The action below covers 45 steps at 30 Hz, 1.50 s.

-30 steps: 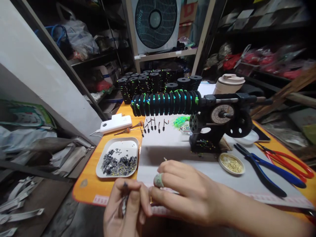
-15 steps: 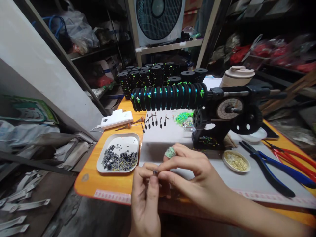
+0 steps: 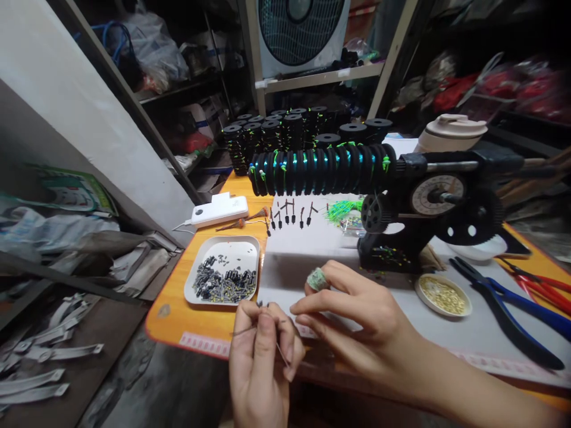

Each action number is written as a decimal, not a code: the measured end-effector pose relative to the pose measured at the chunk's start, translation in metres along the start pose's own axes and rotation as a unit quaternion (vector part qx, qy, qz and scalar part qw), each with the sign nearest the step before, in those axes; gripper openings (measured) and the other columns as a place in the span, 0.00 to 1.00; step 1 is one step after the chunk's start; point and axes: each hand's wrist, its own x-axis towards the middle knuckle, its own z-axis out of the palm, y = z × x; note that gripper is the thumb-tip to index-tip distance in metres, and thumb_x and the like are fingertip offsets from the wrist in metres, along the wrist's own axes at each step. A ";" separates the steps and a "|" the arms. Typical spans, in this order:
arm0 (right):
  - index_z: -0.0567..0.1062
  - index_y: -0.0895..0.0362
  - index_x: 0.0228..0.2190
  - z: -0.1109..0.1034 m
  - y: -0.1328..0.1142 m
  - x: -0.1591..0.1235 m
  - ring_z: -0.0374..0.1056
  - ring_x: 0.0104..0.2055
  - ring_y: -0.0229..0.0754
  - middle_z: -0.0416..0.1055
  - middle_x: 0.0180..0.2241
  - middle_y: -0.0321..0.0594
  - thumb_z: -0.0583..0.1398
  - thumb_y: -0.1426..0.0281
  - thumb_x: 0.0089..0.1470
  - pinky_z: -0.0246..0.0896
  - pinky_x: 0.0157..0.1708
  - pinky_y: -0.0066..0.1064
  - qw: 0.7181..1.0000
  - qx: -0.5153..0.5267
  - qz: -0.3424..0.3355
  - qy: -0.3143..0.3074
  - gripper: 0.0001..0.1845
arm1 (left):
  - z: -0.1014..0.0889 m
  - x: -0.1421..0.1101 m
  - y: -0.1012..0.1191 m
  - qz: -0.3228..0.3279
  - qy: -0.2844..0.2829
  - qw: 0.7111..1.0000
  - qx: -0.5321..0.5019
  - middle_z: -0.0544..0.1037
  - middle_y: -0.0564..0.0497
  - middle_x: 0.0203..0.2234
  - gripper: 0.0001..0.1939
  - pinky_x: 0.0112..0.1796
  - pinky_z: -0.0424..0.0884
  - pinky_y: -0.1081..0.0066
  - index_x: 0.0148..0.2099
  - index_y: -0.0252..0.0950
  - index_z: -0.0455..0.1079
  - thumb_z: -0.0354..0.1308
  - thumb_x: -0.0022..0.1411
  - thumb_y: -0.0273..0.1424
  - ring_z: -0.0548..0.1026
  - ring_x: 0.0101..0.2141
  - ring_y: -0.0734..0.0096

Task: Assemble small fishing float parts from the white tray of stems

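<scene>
My left hand [image 3: 261, 356] is at the table's near edge, fingers pinched on a thin line with a tiny dark piece at its tip. My right hand [image 3: 352, 315] hovers just to its right, thumb and forefinger pinched close to the same line; a green wrap covers one fingertip. A white tray [image 3: 200, 297] of several small dark tubes lies just beyond my left hand. Behind my hands stands a black winding machine [image 3: 428, 208] carrying a row of black spools [image 3: 321, 171] with green line.
A small dish of golden beads [image 3: 442, 295] sits right of my hands, with blue-handled pliers [image 3: 513, 312] and red-handled pliers [image 3: 546, 285] beyond. Small rigs [image 3: 288, 215] lie in a row, by a white power bank [image 3: 219, 210]. Stacked black spools [image 3: 276, 134], a beige cup [image 3: 452, 134] and a fan [image 3: 303, 30] stand behind.
Both hands rose from the table edge and came together, then my left hand drew slightly down and apart from the right, showing the thin line between them. The camera view shifted.
</scene>
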 end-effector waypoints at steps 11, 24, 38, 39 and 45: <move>0.80 0.63 0.36 0.002 0.002 -0.001 0.58 0.31 0.42 0.65 0.29 0.43 0.61 0.76 0.60 0.54 0.28 0.31 0.999 -0.030 -0.013 -0.032 0.06 | -0.001 -0.001 0.007 -0.037 0.003 0.999 -0.027 0.66 0.58 0.19 0.13 0.19 0.55 0.84 0.31 0.36 0.64 0.61 0.67 0.34 0.57 0.17 0.84; 0.76 0.60 0.34 0.000 -0.002 -0.004 0.60 0.31 0.38 0.64 0.28 0.38 0.60 0.78 0.59 0.56 0.29 0.28 1.000 -0.005 -0.022 -0.011 0.05 | 0.005 0.001 -0.003 0.106 0.016 0.993 0.045 0.60 0.61 0.17 0.14 0.21 0.59 0.81 0.31 0.39 0.62 0.61 0.67 0.36 0.57 0.18 0.81; 0.76 0.62 0.31 -0.014 -0.005 0.004 0.56 0.29 0.35 0.57 0.26 0.33 0.60 0.81 0.55 0.51 0.27 0.27 1.000 0.003 -0.009 0.020 0.05 | -0.054 -0.009 0.021 0.119 -0.144 0.833 0.520 0.77 0.49 0.28 0.03 0.33 0.66 0.69 0.41 0.42 0.76 0.62 0.64 0.31 0.73 0.28 0.63; 0.78 0.61 0.31 -0.015 -0.004 0.005 0.56 0.29 0.36 0.57 0.25 0.33 0.61 0.79 0.56 0.51 0.26 0.28 1.000 0.000 -0.003 0.022 0.05 | -0.052 -0.011 0.017 0.114 -0.144 0.820 0.541 0.79 0.48 0.30 0.06 0.36 0.67 0.67 0.43 0.43 0.77 0.65 0.61 0.31 0.74 0.31 0.60; 0.77 0.57 0.34 -0.015 0.000 0.001 0.59 0.28 0.36 0.66 0.26 0.35 0.61 0.77 0.59 0.56 0.28 0.30 0.999 0.015 0.024 0.040 0.05 | -0.039 -0.007 0.014 0.109 -0.146 0.828 0.531 0.75 0.50 0.30 0.07 0.36 0.67 0.71 0.34 0.43 0.79 0.62 0.62 0.26 0.75 0.31 0.64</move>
